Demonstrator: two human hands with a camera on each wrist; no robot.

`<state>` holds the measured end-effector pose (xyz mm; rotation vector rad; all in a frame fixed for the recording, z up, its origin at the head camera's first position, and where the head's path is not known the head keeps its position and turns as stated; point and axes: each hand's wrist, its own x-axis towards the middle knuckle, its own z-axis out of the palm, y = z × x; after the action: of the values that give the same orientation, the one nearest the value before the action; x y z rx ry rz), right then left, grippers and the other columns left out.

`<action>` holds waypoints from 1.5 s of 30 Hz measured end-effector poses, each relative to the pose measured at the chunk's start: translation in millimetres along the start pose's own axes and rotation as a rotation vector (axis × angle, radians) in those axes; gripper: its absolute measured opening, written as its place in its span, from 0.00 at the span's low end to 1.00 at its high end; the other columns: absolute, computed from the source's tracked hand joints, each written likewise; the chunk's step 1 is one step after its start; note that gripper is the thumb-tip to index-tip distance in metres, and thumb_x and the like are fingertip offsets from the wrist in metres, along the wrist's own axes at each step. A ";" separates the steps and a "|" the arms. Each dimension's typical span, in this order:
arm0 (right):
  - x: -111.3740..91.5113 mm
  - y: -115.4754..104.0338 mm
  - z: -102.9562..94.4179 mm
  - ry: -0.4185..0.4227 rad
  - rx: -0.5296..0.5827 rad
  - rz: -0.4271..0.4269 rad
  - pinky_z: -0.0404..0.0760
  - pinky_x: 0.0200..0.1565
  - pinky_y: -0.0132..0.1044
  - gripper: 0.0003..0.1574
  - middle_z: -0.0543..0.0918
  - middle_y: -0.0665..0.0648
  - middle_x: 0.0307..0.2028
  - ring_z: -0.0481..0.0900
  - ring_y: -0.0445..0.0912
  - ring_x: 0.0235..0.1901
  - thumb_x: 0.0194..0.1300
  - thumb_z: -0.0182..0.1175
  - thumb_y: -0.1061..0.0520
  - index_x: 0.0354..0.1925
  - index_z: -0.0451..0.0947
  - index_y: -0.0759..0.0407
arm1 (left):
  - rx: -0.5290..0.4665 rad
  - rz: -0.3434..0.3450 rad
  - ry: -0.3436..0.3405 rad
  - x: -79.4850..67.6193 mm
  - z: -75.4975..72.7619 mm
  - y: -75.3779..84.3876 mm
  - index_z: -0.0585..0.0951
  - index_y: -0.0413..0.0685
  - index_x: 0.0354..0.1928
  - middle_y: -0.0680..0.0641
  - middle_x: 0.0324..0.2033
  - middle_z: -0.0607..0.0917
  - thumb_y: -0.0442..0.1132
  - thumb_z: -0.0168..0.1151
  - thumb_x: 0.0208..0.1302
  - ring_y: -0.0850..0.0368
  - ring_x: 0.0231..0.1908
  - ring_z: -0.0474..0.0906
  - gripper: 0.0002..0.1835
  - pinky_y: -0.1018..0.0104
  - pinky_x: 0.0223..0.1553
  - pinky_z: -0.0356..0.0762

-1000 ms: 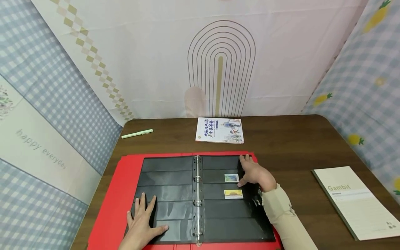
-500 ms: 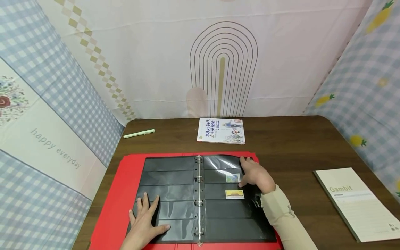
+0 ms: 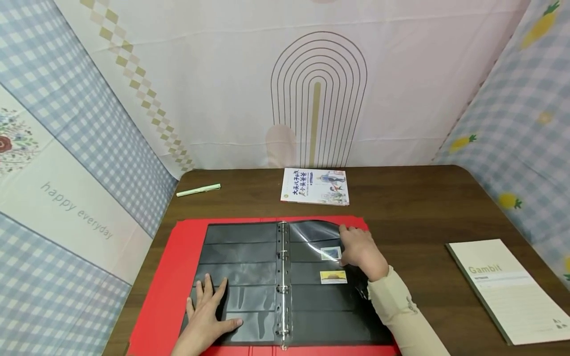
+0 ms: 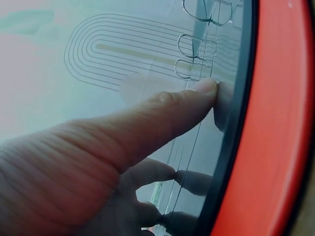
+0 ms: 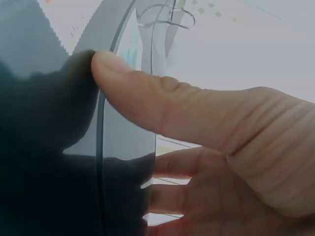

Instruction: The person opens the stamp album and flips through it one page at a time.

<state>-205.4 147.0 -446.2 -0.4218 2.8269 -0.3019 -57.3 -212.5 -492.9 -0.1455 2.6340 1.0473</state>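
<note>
A red ring binder (image 3: 162, 282) lies wide across the table with black pocket pages on both sides of its metal rings (image 3: 283, 296). On the right page (image 3: 316, 324) sit a blue-green stamp (image 3: 331, 253) and a yellow stamp (image 3: 333, 277). My right hand (image 3: 361, 249) pinches that page's outer edge near the top; the right wrist view shows the thumb (image 5: 147, 98) on its glossy face and the fingers past the edge. The page bows up there. Spread fingers of my left hand (image 3: 202, 316) rest on the left page (image 3: 242, 252), the thumb (image 4: 167, 110) touching its surface.
A light green pen (image 3: 198, 190) lies at the back left of the table. Behind the binder is a white picture book (image 3: 314, 186). To the right lies a thick cream notebook (image 3: 507, 291). Patterned cloth (image 3: 222, 89) hangs along the table's back and sides.
The right page's upper part has begun to bow up, and glare has spread over it. My right hand has shifted slightly left, its fingers curling more. My left hand stays on the left page.
</note>
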 end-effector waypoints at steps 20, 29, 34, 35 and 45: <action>-21.6 22.7 -32.7 -0.104 0.320 -0.038 0.65 0.64 0.65 0.70 0.59 0.76 0.72 0.59 0.71 0.70 0.51 0.78 0.59 0.78 0.44 0.70 | -0.013 0.002 0.015 -2.1 0.2 -3.2 0.57 0.39 0.78 0.24 0.75 0.35 0.50 0.82 0.48 0.25 0.73 0.21 0.60 0.23 0.61 0.19; -25.1 45.5 -41.7 -0.170 0.483 -0.141 0.75 0.38 0.46 0.70 0.61 0.75 0.70 0.74 0.51 0.29 0.49 0.69 0.72 0.80 0.39 0.64 | -0.016 0.002 0.014 -2.0 -0.4 -1.8 0.57 0.40 0.78 0.26 0.76 0.35 0.50 0.82 0.48 0.26 0.73 0.21 0.60 0.23 0.62 0.19; -24.6 52.9 -41.5 -0.170 0.561 -0.181 0.73 0.29 0.40 0.73 0.53 0.75 0.74 0.71 0.49 0.27 0.43 0.62 0.79 0.81 0.36 0.62 | -0.023 0.000 0.008 -2.4 -0.2 -0.9 0.57 0.40 0.78 0.26 0.76 0.34 0.50 0.82 0.48 0.26 0.73 0.20 0.60 0.23 0.62 0.19; -24.6 53.8 -41.6 -0.162 0.570 -0.196 0.72 0.28 0.40 0.73 0.51 0.75 0.75 0.73 0.52 0.32 0.43 0.62 0.79 0.80 0.36 0.63 | -0.024 0.001 0.009 -2.6 -0.2 -0.9 0.57 0.40 0.78 0.26 0.76 0.34 0.50 0.82 0.48 0.26 0.73 0.20 0.60 0.23 0.62 0.19; -33.4 56.4 -48.9 -0.174 0.702 -0.339 0.74 0.44 0.43 0.78 0.26 0.68 0.78 0.59 0.68 0.64 0.45 0.59 0.83 0.81 0.28 0.54 | -0.030 0.015 0.024 -3.5 0.0 -1.1 0.57 0.39 0.78 0.25 0.76 0.34 0.49 0.82 0.49 0.26 0.73 0.20 0.60 0.23 0.62 0.18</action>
<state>-203.3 218.3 -406.0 -0.7073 2.2663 -1.2027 -53.8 -213.3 -492.5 -0.1458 2.6457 1.0966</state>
